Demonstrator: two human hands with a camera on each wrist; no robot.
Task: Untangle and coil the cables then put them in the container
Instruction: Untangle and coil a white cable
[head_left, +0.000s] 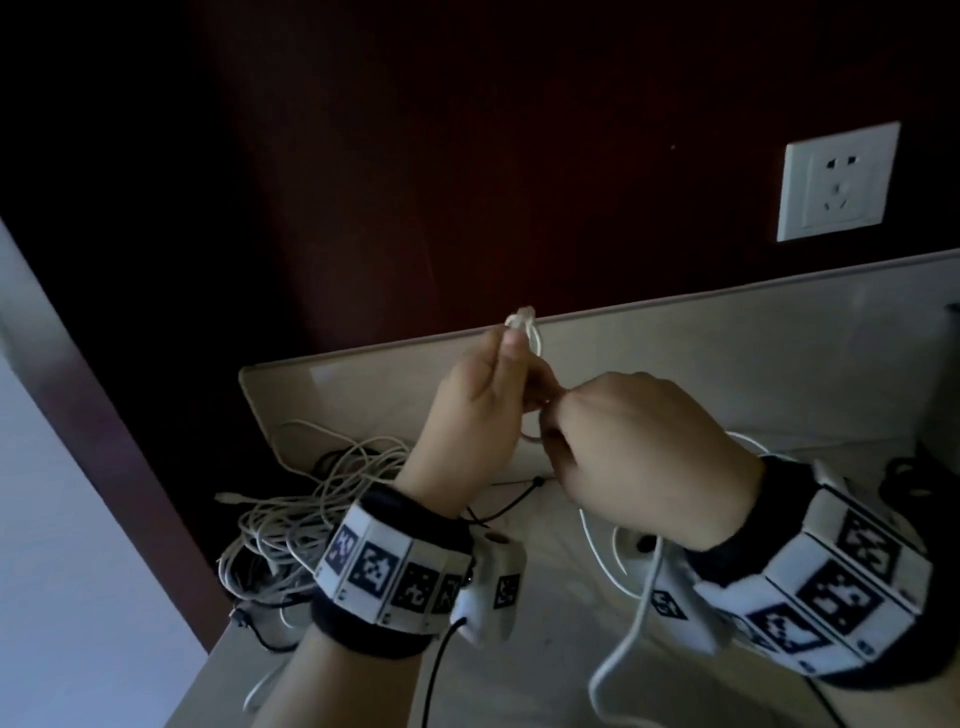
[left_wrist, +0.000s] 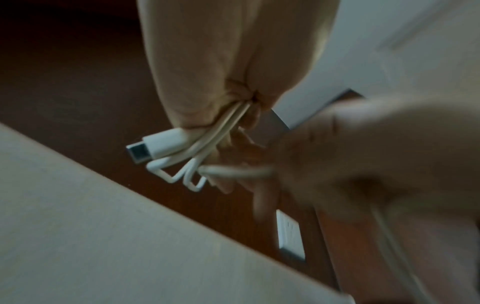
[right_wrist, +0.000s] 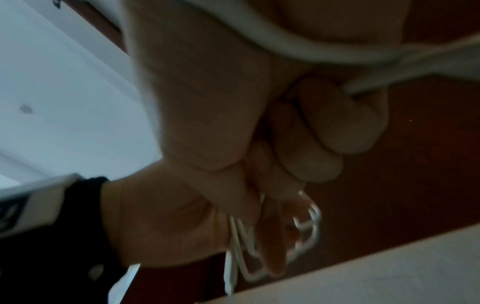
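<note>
The left hand pinches the folded white cable near its plug; the right hand grips its limp, light tail for wrapping.

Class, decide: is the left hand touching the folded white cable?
Touching. The left wrist view shows the left hand pinching the folded white cable between its fingers.

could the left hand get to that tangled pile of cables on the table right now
Probably not yet. The left hand pinches the folded white cable that the right hand also holds. The tangled pile lies beside the left wrist with nothing between, so once that hand lets go the way looks free.
</note>
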